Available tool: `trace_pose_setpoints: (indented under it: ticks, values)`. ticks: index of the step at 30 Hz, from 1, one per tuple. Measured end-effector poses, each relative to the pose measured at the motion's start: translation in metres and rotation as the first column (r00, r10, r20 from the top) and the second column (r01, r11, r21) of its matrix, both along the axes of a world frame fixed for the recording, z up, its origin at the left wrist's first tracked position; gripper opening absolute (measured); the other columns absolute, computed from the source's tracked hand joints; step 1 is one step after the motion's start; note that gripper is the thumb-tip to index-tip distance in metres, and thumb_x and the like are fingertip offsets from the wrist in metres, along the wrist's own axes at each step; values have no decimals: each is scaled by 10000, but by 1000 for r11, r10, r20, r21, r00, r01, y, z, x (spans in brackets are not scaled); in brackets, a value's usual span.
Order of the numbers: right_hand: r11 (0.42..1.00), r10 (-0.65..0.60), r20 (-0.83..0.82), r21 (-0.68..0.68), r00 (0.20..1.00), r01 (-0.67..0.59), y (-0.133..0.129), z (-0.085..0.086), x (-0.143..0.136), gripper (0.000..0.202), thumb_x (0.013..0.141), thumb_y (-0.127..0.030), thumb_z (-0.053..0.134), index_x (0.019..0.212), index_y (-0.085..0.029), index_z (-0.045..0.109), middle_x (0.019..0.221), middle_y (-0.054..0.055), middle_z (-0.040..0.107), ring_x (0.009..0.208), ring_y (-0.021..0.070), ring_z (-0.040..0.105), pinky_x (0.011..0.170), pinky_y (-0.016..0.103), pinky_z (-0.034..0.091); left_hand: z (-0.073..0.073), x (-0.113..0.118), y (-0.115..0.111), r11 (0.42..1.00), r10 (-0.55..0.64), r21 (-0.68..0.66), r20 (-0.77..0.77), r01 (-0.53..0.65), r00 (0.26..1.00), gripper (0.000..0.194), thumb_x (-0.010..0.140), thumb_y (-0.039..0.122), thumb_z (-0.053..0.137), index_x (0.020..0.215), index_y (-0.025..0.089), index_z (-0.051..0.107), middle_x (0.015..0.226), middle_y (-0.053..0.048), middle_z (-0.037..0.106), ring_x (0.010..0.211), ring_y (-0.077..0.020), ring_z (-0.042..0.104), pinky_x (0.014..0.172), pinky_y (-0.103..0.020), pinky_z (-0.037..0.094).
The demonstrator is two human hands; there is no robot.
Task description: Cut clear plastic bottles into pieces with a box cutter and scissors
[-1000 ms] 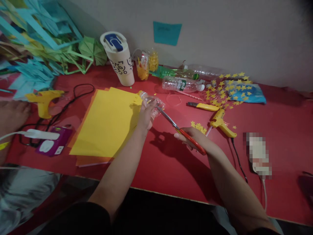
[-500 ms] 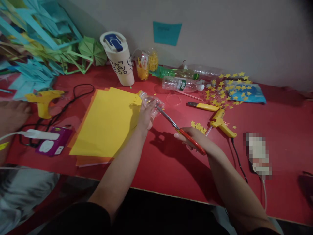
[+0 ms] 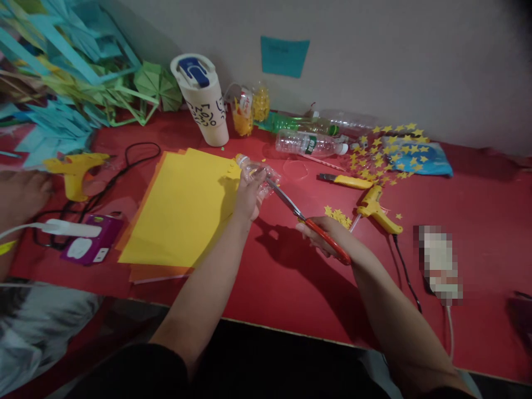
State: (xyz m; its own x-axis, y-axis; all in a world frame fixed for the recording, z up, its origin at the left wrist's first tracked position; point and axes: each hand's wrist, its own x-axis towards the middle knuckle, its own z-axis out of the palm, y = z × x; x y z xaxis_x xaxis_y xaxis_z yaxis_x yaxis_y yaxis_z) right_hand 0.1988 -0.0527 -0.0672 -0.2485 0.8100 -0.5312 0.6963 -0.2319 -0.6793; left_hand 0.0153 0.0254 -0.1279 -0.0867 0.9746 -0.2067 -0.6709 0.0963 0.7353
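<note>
On the red tabletop (image 3: 282, 282), beside a stack of yellow and orange paper sheets (image 3: 178, 205), seems partway through cutting at a small clear plastic bottle (image 3: 272, 176). Done, judging by the layout: small yellow paper stars in a loose pile (image 3: 337, 217), and many more spread in a cluster (image 3: 393, 148) near the wall. Left, probably: more cutting at the bottle; how much, impossible to tell. As for looks, transparent and glossy, with a pale cap towards the paper and a body apparently crumpled or opened, though too blurred to trace any cut edge. Lies tilted at the right edge of the stack, gripped by the left hand (image 3: 248, 194), with thumb and fingers closed around the plastic. In the right hand (image 3: 332, 230), holds long steel scissors with red handles (image 3: 300, 214), fingers curled at the grips, partly hidden, so exact spread unclear. At the bottle's side, places the tips of nearly closed blades, with any bite into the plastic hard to confirm.
</note>
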Motion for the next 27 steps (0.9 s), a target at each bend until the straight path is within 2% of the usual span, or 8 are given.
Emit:
trace_pose_setpoints:
  ticks: [5,13,21,27]
  values:
    - [1000,-8,12,8,1000,8,0,-3,-2,659,688,-884,457,616,-229,450,480,-17,485,380,109,439,418,246,328,4,-1,-1,1000,21,-6,10,-21,1000,296,717,240,782,923,248,569,918,-1,650,1095,-240,662,994,-431,499]
    - [991,51,49,119,997,-57,2,-11,0,665,714,-891,394,582,-240,413,461,-30,397,430,119,399,451,258,302,4,-1,-1,999,41,1,18,-41,999,346,700,265,811,929,254,551,920,-8,650,1142,-276,651,1011,-460,493]
    - [1000,17,-24,24,1000,-16,-3,-2,1,633,705,-862,493,628,-245,372,487,-49,437,408,118,448,458,258,351,0,3,-1,997,-18,72,-71,23,997,474,642,251,859,1005,267,555,1020,-44,649,1259,-315,562,1055,-494,457]
    - [999,-15,-21,39,1000,16,0,-5,-1,655,696,-877,488,615,-229,438,499,-33,474,386,102,414,432,254,330,3,2,-1,999,-26,28,-75,28,997,335,700,208,805,931,263,569,993,-41,641,1198,-301,589,1032,-487,483]
